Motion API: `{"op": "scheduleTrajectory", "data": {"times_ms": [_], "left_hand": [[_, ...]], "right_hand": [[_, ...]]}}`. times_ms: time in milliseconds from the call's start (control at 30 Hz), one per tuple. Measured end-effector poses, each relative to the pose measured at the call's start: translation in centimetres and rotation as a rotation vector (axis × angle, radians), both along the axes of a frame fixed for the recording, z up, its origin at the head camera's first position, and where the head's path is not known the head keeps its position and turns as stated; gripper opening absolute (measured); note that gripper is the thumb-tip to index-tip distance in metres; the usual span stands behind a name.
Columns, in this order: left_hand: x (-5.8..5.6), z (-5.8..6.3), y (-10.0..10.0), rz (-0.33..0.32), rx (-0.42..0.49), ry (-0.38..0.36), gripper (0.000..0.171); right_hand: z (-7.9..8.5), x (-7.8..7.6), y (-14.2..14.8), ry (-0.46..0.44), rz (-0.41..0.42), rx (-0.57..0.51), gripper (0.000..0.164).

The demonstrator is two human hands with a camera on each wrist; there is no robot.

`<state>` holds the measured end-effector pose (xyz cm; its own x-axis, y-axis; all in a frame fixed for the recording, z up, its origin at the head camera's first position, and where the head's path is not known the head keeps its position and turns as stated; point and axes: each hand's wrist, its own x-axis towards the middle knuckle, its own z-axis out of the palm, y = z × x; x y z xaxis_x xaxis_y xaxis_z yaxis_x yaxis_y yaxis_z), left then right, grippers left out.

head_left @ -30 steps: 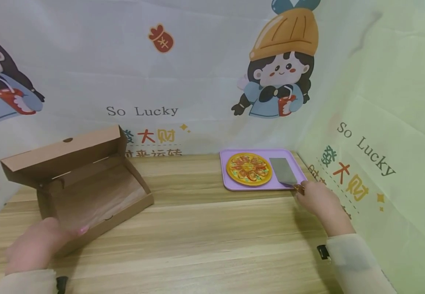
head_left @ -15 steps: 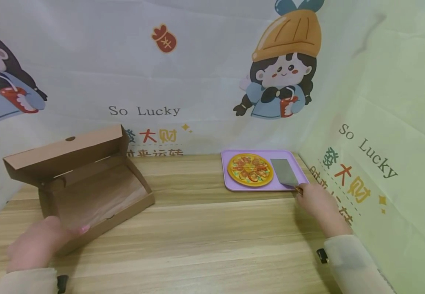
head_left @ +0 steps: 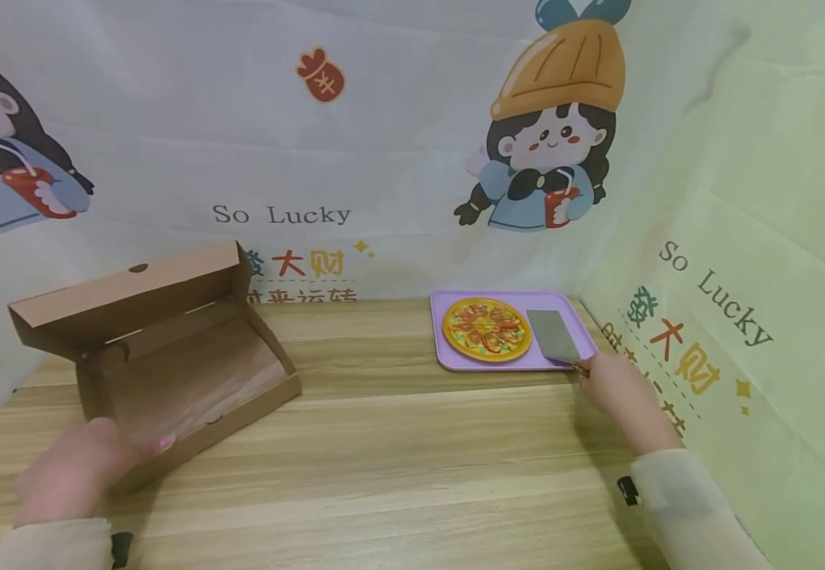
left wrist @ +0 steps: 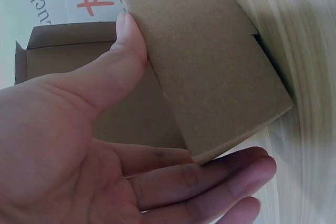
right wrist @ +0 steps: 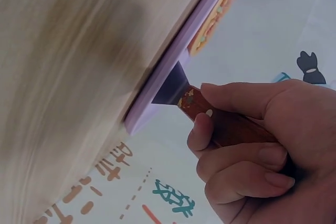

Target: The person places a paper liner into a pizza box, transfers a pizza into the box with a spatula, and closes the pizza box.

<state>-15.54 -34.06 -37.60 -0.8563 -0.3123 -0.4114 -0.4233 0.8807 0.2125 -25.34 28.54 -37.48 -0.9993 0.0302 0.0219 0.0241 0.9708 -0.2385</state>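
Spatula [head_left: 555, 335], head view: a flat grey blade lies over the right part of a purple tray [head_left: 544, 300], just beside a round pizza [head_left: 487, 329], at the far right of a wood-grain table [head_left: 384, 459].
Right hand [head_left: 619, 392], head view: gripping the spatula at the tray's near right corner, a pale sleeve behind it.
Cardboard box [head_left: 256, 408], head view: at left on the table, well apart from the tray, its lid [head_left: 127, 289] raised.
Left hand [head_left: 77, 469], head view: at the box's near left corner.
Backdrop [head_left: 384, 158], head view: pale cloth printed with cartoon figures, Chinese characters and "So Lucky."
Box corner, left wrist view: pinched between the left thumb, along the wall's edge, and nearly straight fingers; one fingertip is hidden behind the cardboard.
Handle [right wrist: 231, 127], right wrist view: reddish brown, held under the right thumb with fingers curled round it; the blade slants to the tray's rim.
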Motion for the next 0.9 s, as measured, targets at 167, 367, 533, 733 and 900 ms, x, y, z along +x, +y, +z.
{"op": "scheduleTrajectory", "data": {"times_ms": [167, 367, 533, 733, 900], "left_hand": [[0.1, 0.0, 0.0, 0.001, -0.002, 0.003, 0.124], [0.2, 0.2, 0.0, -0.009, -0.006, 0.002, 0.124], [0.3, 0.2, 0.2, 0.002, -0.005, 0.004, 0.122], [0.1, 0.1, -0.1, -0.021, 0.001, 0.016, 0.122], [0.1, 0.1, -0.2, -0.033, 0.005, 0.013, 0.123]], "right_hand": [[0.3, -0.1, -0.2, -0.032, -0.002, -0.002, 0.028], [0.6, -0.1, -0.3, -0.042, 0.004, 0.0, 0.029], [0.8, 0.0, -0.3, -0.049, 0.029, -0.003, 0.03], [1.3, -0.1, -0.3, -0.07, 0.047, 0.006, 0.032], [1.8, -0.1, -0.3, -0.079, 0.055, 0.018, 0.03]]}}
